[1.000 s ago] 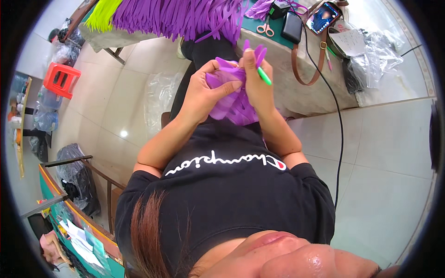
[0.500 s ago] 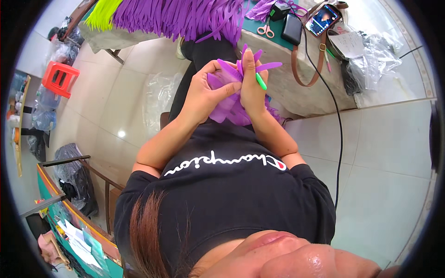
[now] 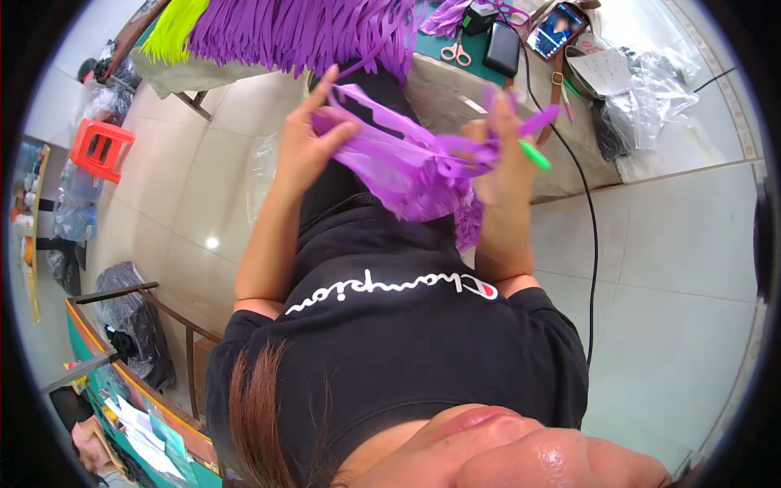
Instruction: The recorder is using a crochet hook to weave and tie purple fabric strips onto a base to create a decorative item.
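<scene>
The fingers of the left hand (image 3: 313, 142) pinch one end of a sheet of thin purple material (image 3: 399, 167), thumb pressed against the curled fingers with the forefinger raised. The right hand (image 3: 498, 159) is clenched around the other end, gripping purple strips that stick up between its fingers, and a slim green stick (image 3: 534, 154) pokes out to the side of that hand. The purple sheet stretches between the two hands, held up in front of the person's chest above a black shirt (image 3: 390, 342), and its lower edge hangs in folds. Beyond the hands stands a worktop (image 3: 443, 89) carrying a broad fringe of purple strips (image 3: 301, 32), with a bundle of yellow-green strips (image 3: 171, 32) at its left end. Further right on the worktop lie scissors with pale orange handles (image 3: 455, 53), a black block (image 3: 503, 49) just beside them, and a phone (image 3: 557, 28) with a lit screen. A red plastic stool (image 3: 99, 149) stands on the tiled floor (image 3: 675, 244) well to the left.
</scene>
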`<action>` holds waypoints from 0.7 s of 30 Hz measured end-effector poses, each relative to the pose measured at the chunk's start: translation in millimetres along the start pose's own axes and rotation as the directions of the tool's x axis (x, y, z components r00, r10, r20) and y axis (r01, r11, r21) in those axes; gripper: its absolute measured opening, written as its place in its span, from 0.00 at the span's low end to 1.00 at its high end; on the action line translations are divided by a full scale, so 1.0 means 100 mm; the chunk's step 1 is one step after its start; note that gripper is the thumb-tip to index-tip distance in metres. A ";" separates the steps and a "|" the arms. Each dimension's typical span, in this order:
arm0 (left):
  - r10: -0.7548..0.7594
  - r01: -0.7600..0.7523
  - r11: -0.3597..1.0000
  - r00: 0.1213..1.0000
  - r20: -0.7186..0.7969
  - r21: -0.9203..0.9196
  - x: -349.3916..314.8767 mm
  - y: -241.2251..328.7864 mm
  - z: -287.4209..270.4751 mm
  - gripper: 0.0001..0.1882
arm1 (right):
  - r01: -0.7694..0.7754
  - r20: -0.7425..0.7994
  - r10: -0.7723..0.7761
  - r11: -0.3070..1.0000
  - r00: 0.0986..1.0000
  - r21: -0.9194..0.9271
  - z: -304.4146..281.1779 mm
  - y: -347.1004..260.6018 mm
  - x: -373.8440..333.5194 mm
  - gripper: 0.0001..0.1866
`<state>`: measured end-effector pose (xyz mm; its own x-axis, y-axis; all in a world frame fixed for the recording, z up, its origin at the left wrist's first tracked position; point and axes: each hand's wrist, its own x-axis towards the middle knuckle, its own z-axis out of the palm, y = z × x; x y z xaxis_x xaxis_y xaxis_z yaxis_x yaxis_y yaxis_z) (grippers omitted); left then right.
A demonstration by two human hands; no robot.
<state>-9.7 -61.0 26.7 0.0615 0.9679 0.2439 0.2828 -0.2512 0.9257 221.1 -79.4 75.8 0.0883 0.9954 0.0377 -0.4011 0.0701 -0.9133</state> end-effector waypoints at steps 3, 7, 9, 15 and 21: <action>-0.178 0.209 0.761 0.978 0.112 -0.614 0.17 -0.27 -0.26 0.37 | 0.042 0.183 -0.108 0.944 0.977 0.328 -0.42 -0.41 0.04 0.19; -0.263 0.269 0.579 0.955 0.135 -0.770 0.21 -0.79 -0.84 0.31 | 0.014 0.300 -0.240 0.801 0.923 0.599 -0.91 -0.86 0.14 0.19; -0.261 0.265 0.451 0.952 0.158 -0.852 0.21 -1.08 -1.08 0.27 | 0.125 0.276 -0.371 0.767 0.887 0.630 -1.19 -1.00 0.21 0.19; -0.220 0.322 -0.035 0.921 0.322 -0.946 0.17 -1.53 -1.18 0.29 | 0.146 0.219 -0.353 0.766 0.910 0.626 -1.17 -0.91 0.34 0.19; -0.209 0.316 0.591 0.949 0.238 -0.743 0.01 -0.10 -0.12 0.54 | -0.351 0.610 -0.007 0.814 0.792 0.464 -0.43 -0.16 0.31 0.19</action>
<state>-23.5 -57.6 21.2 0.2268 0.9735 -0.0308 -0.5243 0.1487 0.8385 269.9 -52.7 74.0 -0.4841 0.8279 0.2833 -0.7801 -0.2617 -0.5682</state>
